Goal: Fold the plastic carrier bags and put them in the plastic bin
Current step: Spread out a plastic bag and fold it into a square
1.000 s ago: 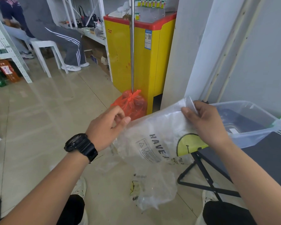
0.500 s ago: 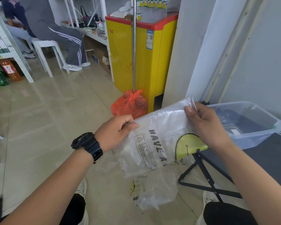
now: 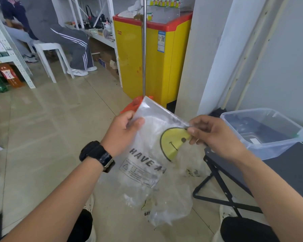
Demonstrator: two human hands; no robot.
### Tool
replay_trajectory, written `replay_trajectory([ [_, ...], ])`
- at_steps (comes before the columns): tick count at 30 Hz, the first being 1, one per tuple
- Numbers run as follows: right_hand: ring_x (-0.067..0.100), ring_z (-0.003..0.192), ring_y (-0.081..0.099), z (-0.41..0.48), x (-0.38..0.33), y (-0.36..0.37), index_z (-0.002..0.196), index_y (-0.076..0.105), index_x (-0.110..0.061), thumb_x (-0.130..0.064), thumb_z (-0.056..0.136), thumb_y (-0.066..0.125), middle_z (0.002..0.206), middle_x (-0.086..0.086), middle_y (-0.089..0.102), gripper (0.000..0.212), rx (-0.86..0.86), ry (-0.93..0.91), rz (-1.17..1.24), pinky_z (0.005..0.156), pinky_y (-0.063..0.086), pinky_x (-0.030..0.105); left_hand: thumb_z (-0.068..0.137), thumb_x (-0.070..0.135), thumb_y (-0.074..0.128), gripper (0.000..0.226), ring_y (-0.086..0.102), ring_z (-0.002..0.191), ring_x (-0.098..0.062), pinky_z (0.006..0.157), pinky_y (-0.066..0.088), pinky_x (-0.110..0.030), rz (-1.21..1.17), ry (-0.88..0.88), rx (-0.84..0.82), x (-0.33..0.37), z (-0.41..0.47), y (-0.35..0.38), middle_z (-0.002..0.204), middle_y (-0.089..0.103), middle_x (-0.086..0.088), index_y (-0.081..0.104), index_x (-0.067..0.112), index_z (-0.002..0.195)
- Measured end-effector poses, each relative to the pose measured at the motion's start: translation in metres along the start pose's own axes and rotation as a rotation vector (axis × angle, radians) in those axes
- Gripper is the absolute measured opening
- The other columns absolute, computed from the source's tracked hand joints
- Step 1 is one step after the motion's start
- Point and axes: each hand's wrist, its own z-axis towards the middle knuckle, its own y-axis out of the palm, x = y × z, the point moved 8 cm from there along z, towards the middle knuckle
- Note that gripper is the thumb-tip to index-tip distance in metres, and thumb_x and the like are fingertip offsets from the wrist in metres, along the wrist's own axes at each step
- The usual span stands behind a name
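Holding clear carrier bag (image 3: 152, 154) up between both hands. L hand (image 3: 122, 131) clamped on upper-left edge, thumb over front, fingers curled behind. R hand (image 3: 215, 137) pinching opposite edge w/ thumb + forefinger, right at top of yellow smiley print (image 3: 173, 142).

Vs 1 s ago: no longer stretched wide. Brought hands much closer, tilted sheet so a corner pokes up above L hand, and doubled R side over, so only half the smiley showing. Reads as first lengthwise fold just made, approx.; not yet pressed flat. Prob. more folds needed before compact enough to stow.

Plastic bin (image 3: 269, 151) just right of R hand, apart from it; contents unclear thru wall. Below hands, more crumpled clear plastic (image 3: 168, 206); can't tell if tail of same bag or another one on floor.
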Motion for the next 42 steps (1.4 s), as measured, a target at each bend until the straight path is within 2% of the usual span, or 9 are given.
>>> replay_trajectory([
  [4, 0.024, 0.072, 0.072, -0.003, -0.013, 0.0, 0.111, 0.054, -0.013, -0.008, 0.091, 0.068, 0.088, 0.008, 0.07, 0.025, 0.124, -0.13, 0.058, 0.064, 0.054, 0.024, 0.095, 0.018, 0.059, 0.014, 0.068, 0.08, -0.008, 0.07, 0.053, -0.021, -0.089, -0.04, -0.01, -0.004, -0.003, -0.002, 0.092, 0.073, 0.002, 0.064, 0.008, 0.104],
  [8, 0.027, 0.074, 0.068, -0.005, -0.017, 0.019, 0.101, 0.061, -0.012, -0.005, 0.088, 0.073, 0.095, 0.009, 0.069, 0.019, -0.029, -0.169, 0.012, 0.065, 0.055, 0.027, 0.094, 0.02, 0.062, 0.018, 0.07, 0.099, -0.016, 0.082, 0.055, -0.028, -0.095, -0.036, -0.069, 0.004, -0.009, 0.005, 0.109, 0.072, -0.005, 0.061, 0.015, 0.111],
  [13, 0.022, 0.076, 0.069, -0.014, -0.027, 0.021, 0.105, 0.057, -0.028, -0.006, 0.093, 0.066, 0.096, 0.003, 0.067, 0.026, -0.03, -0.274, -0.217, 0.071, 0.06, 0.043, 0.084, 0.042, 0.067, 0.031, 0.06, 0.096, -0.05, 0.09, 0.047, -0.063, -0.073, 0.022, -0.06, 0.008, -0.011, -0.001, 0.104, 0.062, -0.032, 0.063, 0.02, 0.105],
  [18, 0.016, 0.082, 0.068, -0.017, -0.03, 0.026, 0.109, 0.052, -0.037, -0.011, 0.092, 0.067, 0.109, -0.013, 0.062, 0.034, -0.058, -0.322, -0.369, 0.067, 0.055, 0.045, 0.085, 0.04, 0.065, 0.033, 0.055, 0.072, -0.051, 0.067, 0.048, -0.056, -0.035, 0.112, -0.006, 0.018, -0.01, -0.006, 0.083, 0.056, -0.037, 0.062, 0.008, 0.092],
  [26, 0.013, 0.096, 0.06, -0.018, -0.024, 0.045, 0.112, 0.061, -0.029, -0.019, 0.089, 0.072, 0.108, -0.011, 0.062, 0.027, -0.187, -0.319, -0.361, 0.08, 0.051, 0.034, 0.086, 0.03, 0.061, 0.022, 0.059, 0.075, -0.017, 0.069, 0.048, -0.026, -0.048, 0.108, -0.08, 0.02, -0.013, 0.007, 0.081, 0.062, -0.009, 0.06, 0.009, 0.091],
  [31, 0.0, 0.096, 0.063, -0.008, 0.0, 0.031, 0.106, 0.059, -0.043, -0.066, 0.086, 0.053, 0.098, -0.024, 0.066, 0.031, -0.197, -0.126, -0.603, 0.082, 0.055, 0.044, 0.085, 0.034, 0.061, 0.024, 0.045, 0.063, -0.022, 0.059, 0.036, -0.031, 0.011, 0.113, 0.041, 0.018, -0.01, -0.008, 0.074, 0.052, -0.033, 0.059, 0.01, 0.085],
  [37, 0.015, 0.079, 0.067, -0.007, -0.018, 0.026, 0.105, 0.067, -0.022, -0.029, 0.091, 0.066, 0.088, 0.005, 0.072, 0.015, -0.053, -0.158, -0.056, 0.072, 0.053, 0.034, 0.093, 0.008, 0.06, 0.012, 0.038, 0.046, 0.001, 0.047, 0.031, -0.016, 0.03, 0.048, 0.161, 0.018, -0.009, -0.012, 0.051, 0.051, 0.012, 0.058, 0.015, 0.084],
  [40, 0.028, 0.086, 0.071, -0.008, -0.008, 0.03, 0.125, 0.057, -0.012, -0.018, 0.091, 0.07, 0.097, 0.02, 0.073, 0.037, 0.088, -0.039, 0.22, 0.079, 0.057, 0.039, 0.094, 0.01, 0.059, 0.008, 0.057, 0.069, -0.013, 0.066, 0.046, -0.026, -0.185, -0.058, 0.181, 0.011, -0.01, -0.013, 0.074, 0.064, 0.002, 0.062, 0.013, 0.087],
  [42, 0.032, 0.082, 0.068, -0.006, -0.001, 0.036, 0.112, 0.063, 0.002, -0.018, 0.092, 0.068, 0.096, 0.03, 0.071, 0.028, 0.111, 0.008, 0.245, 0.079, 0.056, 0.042, 0.094, 0.013, 0.06, 0.01, 0.056, 0.077, -0.019, 0.073, 0.044, -0.033, -0.284, -0.146, 0.172, 0.004, -0.012, -0.012, 0.08, 0.062, -0.005, 0.062, 0.013, 0.085],
])
